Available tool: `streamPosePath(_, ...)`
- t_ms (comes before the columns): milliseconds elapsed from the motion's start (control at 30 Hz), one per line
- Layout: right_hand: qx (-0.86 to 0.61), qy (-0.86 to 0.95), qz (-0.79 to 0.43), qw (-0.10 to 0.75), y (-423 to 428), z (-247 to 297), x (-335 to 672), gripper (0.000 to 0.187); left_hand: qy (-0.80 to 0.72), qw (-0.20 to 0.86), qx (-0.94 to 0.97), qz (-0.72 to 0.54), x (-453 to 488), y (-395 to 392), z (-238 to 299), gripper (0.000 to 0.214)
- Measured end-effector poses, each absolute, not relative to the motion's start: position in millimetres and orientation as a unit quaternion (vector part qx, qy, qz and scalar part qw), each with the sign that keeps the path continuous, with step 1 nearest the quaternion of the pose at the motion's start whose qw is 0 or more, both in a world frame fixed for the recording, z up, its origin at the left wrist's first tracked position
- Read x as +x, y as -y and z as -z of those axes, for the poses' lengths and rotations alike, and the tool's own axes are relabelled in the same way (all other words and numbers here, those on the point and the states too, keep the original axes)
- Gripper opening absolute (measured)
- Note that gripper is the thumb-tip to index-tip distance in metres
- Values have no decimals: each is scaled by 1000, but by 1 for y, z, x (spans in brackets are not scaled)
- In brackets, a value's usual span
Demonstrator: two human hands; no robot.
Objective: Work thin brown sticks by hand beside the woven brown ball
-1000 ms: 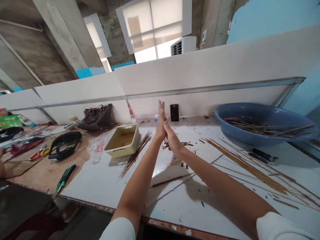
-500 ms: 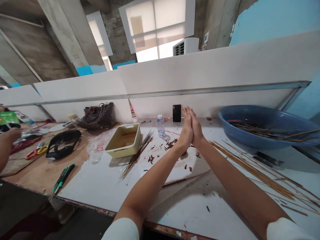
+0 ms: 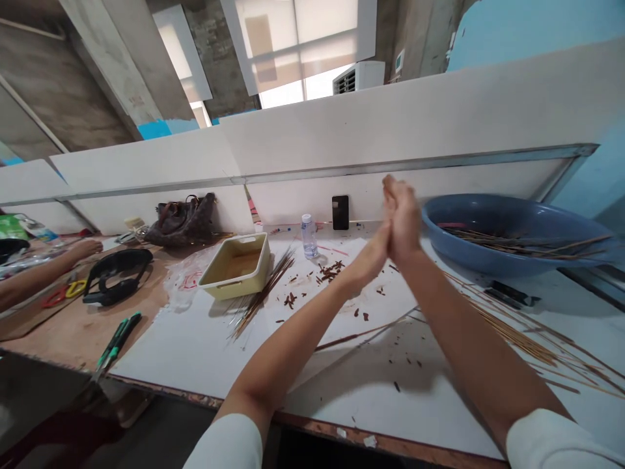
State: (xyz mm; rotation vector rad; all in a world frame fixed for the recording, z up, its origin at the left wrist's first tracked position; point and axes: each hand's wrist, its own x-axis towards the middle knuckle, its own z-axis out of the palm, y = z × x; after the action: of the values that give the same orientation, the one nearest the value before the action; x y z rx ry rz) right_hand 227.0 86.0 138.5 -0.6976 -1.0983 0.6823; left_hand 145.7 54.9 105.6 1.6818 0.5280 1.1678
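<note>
Palm against palm, my left hand (image 3: 372, 260) and my right hand (image 3: 405, 225) are raised above the white tabletop. Their fingers are stretched out and point up and away. Anything between the palms is hidden. Small dark brown pieces (image 3: 331, 271) lie scattered below and left of my hands. A thin stick with a brown coated part (image 3: 339, 341) lies on the table under my forearms. To the right, a bundle of thin tan sticks (image 3: 517, 335) is partly covered by my right forearm.
A blue basin (image 3: 481, 257) with thin sticks stands right. A clear bottle (image 3: 309, 240) and black phone (image 3: 340, 212) are behind. Left are a yellow tub (image 3: 234, 286), dark thin sticks (image 3: 266, 293), green-handled cutters (image 3: 117, 342), a handbag (image 3: 181, 221) and another person's arm (image 3: 43, 273).
My joined hands have shifted right, with the right hand slid higher against the left. At the left, the other person's arm has reached farther across the table. The view has shifted slightly.
</note>
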Motion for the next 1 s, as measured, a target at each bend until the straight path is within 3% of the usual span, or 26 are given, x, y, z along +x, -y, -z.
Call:
streamPosePath(133, -313, 477, -252, 782, -65, -170, 267, 46, -161, 480, 745, -434, 153, -14, -123, 57)
streamPosePath(300, -269, 591, -250, 718, -26, -183, 250, 36, -179, 481, 762, -394, 96, 26, -145, 54)
streamPosePath(433, -282, 636, -283, 661, -20, -168, 220, 34, -248, 491, 782, -294, 39, 52, -125, 41)
streamPosePath(567, -327, 759, -253, 503, 4, -133, 195, 32, -434, 380, 753, -317, -6, 74, -81, 19)
streamPosePath(800, -333, 915, -81, 214, 82, -39, 211, 46, -579, 207, 745, -259, -38, 116, -36, 34)
streamPosePath(867, -324, 930, -58, 165, 99, -13, 220, 55, -595, 166, 746, -250, -37, 125, -32, 37)
streamPosePath(1000, -324, 936, -44, 134, 118, 13, 231, 70, -576, 155, 760, -260, -33, 130, -32, 23)
